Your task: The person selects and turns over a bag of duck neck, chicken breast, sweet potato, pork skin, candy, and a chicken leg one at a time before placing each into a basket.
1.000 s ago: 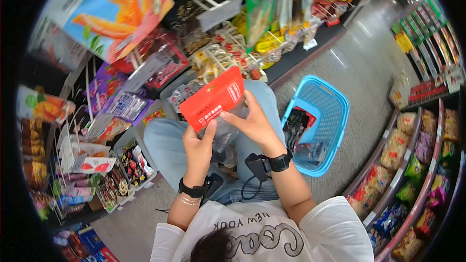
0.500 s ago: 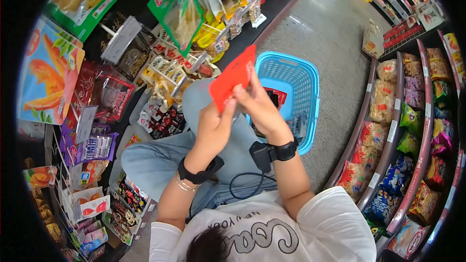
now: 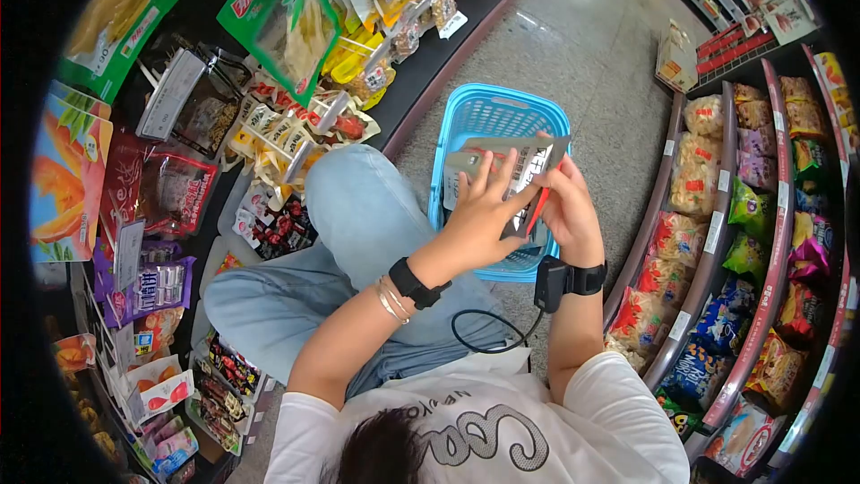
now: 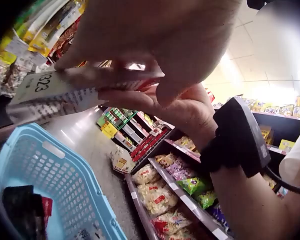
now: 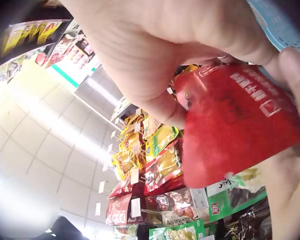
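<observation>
So the packet [image 5: 235,135] looked pretty light to me: thin shiny film, red on one side and greyish with print on the other, if that was all one piece. I'd have bet on bendy rather than stiff, a bit slick, and not really breakable, though a hard squeeze might've mushed whatever was inside. Best spot to grab it, imo, was a flat edge, pinched between thumb and fingers.

It was held up over the blue basket [image 3: 488,109], not lying in it. Both hands were on it, close together: the right hand [image 3: 573,215] gripped one edge, and the left hand [image 3: 477,226] had its fingers spread across the printed face.

Counts: two hands, one blue basket, two black wristbands [image 3: 417,284], one per wrist. Just one packet held as far as I could tell, but fingers covered loads of it, so a second tucked behind wasn't impossible. The dark packs [image 4: 17,205] inside the basket overlapped too much for a number, and the snack bags [image 3: 700,181] all round were way too many.
</observation>
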The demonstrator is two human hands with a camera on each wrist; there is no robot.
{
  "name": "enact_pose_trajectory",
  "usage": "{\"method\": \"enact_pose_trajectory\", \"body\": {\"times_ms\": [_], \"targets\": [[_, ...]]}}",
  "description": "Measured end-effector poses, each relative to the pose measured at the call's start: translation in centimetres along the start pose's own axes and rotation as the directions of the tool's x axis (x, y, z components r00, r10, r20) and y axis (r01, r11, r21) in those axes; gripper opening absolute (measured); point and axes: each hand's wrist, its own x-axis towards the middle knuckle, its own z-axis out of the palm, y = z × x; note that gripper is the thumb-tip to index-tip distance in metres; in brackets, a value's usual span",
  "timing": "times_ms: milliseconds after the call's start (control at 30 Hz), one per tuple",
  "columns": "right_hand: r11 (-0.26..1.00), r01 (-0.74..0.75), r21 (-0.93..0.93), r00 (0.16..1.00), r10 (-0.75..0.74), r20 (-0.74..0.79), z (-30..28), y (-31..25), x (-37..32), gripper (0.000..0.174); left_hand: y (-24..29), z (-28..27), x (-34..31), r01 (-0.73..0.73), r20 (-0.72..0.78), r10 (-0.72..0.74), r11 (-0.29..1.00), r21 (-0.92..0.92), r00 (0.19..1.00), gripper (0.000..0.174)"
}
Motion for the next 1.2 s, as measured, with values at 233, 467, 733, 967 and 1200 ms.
{"method": "enact_pose_trajectory", "body": {"times_ms": [233,467,733,967,1200], "targets": [[0.953,-0.011,-0.303,0.992,-0.028,-0.121,-4.4,1.9,0.3,0.052,-1.5,2.0,-0.1,-0.057,0.124,0.075,0.987,-0.147,0.989,0.077],[0.616,-0.138,-0.776,0.975,-0.056,-0.217,-10.9,4.8,1.3,0.048,-3.2,1.5,-0.5,0.013,0.038,-0.003,0.965,-0.263,0.999,0.051],[0.032,-0.242,-0.97,0.965,-0.094,-0.244,-18.3,11.6,5.5,0.042,-3.6,-0.3,-0.8,0.079,-0.101,-0.12,0.936,-0.343,0.988,0.04],[-0.127,-0.384,-0.914,0.922,-0.013,-0.386,-21.0,16.6,8.1,0.047,-4.5,-0.3,-1.7,0.085,-0.142,-0.14,0.937,-0.338,0.98,0.038],[-0.209,-0.322,-0.923,0.94,0.049,-0.339,-19.0,18.0,8.2,0.047,-4.7,-1.0,-1.9,0.085,-0.171,-0.155,0.93,-0.357,0.973,0.036]]}}
